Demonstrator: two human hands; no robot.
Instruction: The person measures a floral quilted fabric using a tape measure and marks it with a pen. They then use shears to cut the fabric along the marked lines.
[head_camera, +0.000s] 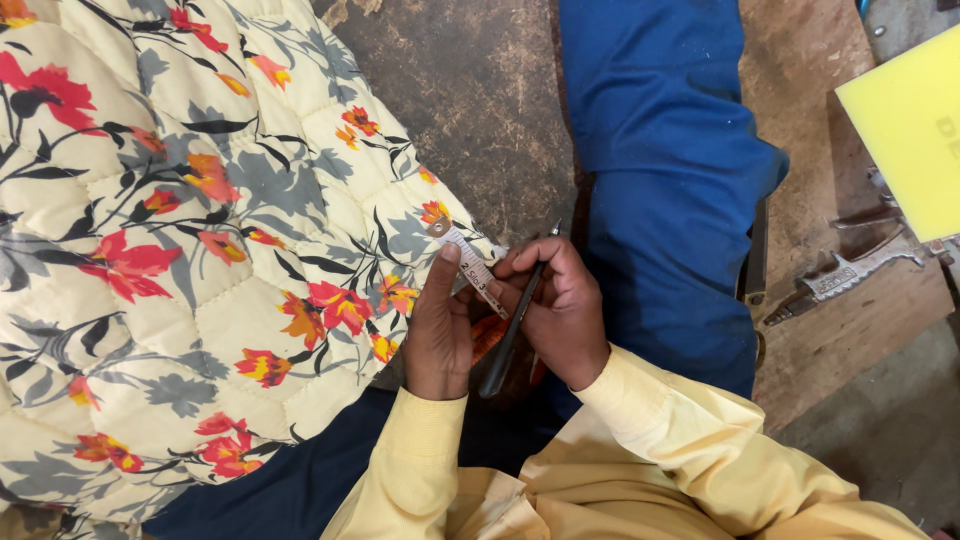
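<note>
1. The left hand (438, 335), at the frame's centre, is closed on a white measuring tape (470, 265), its thumb pressing the tape against the edge of the floral quilted fabric (190, 250).
2. The right hand (560, 310), touching the left, grips a dark pen (510, 335) and pinches the tape.
3. The quilt fills the left half of the frame.
4. A yellow foam block (910, 125) sits at upper right, with metal shears (840, 278) on the wooden bench (850, 330) below it.

Worn, stained concrete floor (470, 100) beside wooden boards (850, 330).
</note>
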